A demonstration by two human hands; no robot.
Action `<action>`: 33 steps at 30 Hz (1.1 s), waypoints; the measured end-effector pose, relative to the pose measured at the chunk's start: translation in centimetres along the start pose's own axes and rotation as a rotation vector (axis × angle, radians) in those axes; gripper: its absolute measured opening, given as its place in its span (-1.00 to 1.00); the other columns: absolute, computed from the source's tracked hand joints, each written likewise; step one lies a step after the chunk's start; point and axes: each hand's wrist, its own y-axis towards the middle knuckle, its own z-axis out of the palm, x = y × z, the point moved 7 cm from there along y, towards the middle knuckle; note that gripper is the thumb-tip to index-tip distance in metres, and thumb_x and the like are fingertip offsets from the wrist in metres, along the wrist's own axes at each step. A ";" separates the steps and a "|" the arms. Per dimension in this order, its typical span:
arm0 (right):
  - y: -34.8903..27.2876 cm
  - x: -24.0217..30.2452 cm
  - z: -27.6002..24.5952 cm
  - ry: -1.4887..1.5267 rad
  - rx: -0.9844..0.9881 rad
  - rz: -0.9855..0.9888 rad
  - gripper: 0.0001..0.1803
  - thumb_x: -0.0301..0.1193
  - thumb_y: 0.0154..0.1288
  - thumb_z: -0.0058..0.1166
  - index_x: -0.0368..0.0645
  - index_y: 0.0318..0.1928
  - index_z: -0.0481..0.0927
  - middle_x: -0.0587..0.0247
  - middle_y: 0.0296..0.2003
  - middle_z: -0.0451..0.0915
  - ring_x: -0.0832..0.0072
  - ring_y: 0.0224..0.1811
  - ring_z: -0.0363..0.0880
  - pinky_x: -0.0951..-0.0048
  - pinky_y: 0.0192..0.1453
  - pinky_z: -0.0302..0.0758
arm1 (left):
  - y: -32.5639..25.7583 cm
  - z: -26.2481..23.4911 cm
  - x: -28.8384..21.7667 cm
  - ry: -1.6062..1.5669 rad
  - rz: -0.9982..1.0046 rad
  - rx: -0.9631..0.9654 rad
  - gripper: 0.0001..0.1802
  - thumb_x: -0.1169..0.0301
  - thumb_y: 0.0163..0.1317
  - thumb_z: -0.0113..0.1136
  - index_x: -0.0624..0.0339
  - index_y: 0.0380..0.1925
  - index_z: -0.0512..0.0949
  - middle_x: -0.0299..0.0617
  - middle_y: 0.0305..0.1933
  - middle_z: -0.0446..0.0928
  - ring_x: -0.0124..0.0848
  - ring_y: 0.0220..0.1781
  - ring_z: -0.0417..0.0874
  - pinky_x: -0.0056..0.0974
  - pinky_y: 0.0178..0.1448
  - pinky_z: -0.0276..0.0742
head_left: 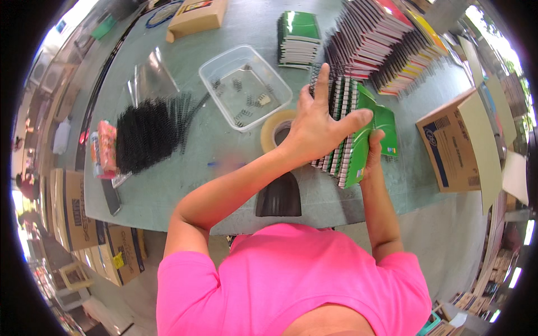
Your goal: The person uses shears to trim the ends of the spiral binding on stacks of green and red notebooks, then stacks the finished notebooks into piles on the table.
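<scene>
A stack of green spiral notebooks [353,157] stands tilted near the table's front, its black coils and white page edges facing left. My right hand [374,152] grips the stack at its right side, the thumb against the green cover and the other fingers hidden behind it. Over the coil side lies my left hand [315,123], open, with thumb and forefinger stretched apart; its thumb reaches the top of the stack. Another green cover [385,130] shows just behind the right hand. Beside my left wrist is a roll of clear tape [270,134].
Fanned red notebooks [372,36], yellow ones [412,53] and a green pile [298,39] stand behind. A clear plastic tub [240,122] holds loose coil pieces. Black coils [151,134] lie left. An open carton [451,145] stands right. A dark curved piece [279,197] lies in front.
</scene>
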 end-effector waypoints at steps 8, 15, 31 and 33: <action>-3.1 9.3 -2.1 -0.145 -0.335 -0.298 -0.36 -0.01 0.21 -0.13 -0.13 0.19 0.22 0.11 0.04 0.40 0.26 0.05 0.40 0.21 0.13 0.35 | 4.8 6.0 -0.4 -0.631 -0.275 0.314 -0.31 -0.01 0.19 0.01 0.27 0.16 0.19 -0.14 -0.10 0.45 -0.37 -0.13 0.46 -0.22 -0.14 0.45; -7.8 10.1 -5.0 0.042 -0.208 -0.255 -0.37 -0.04 0.23 -0.14 -0.10 0.22 0.18 0.10 0.06 0.37 0.27 0.07 0.37 0.16 0.15 0.30 | 5.1 14.3 -1.0 -0.477 -0.316 0.673 -0.49 0.01 0.19 0.01 0.27 -0.18 0.52 -0.24 -0.23 0.51 -0.51 -0.30 0.48 -0.41 -0.44 0.49; -12.2 11.4 -6.8 0.358 0.041 -0.242 -0.37 -0.09 0.25 -0.17 -0.01 0.27 0.08 0.08 0.10 0.30 0.27 0.12 0.30 0.07 0.18 0.19 | 8.2 15.2 0.1 -0.161 -0.011 0.169 -0.73 0.37 0.22 -0.07 0.40 -0.42 0.49 -0.28 -0.52 0.46 -0.55 -0.52 0.37 -0.38 -0.44 0.29; -12.3 11.6 -7.0 0.363 0.044 -0.244 -0.37 -0.09 0.26 -0.17 0.00 0.28 0.07 0.08 0.11 0.29 0.27 0.13 0.30 0.05 0.18 0.18 | 8.7 15.2 1.9 -0.335 -0.155 0.141 -0.72 0.35 0.16 -0.05 0.42 -0.46 0.47 0.00 -0.50 0.46 -0.30 -0.51 0.40 -0.24 -0.35 0.33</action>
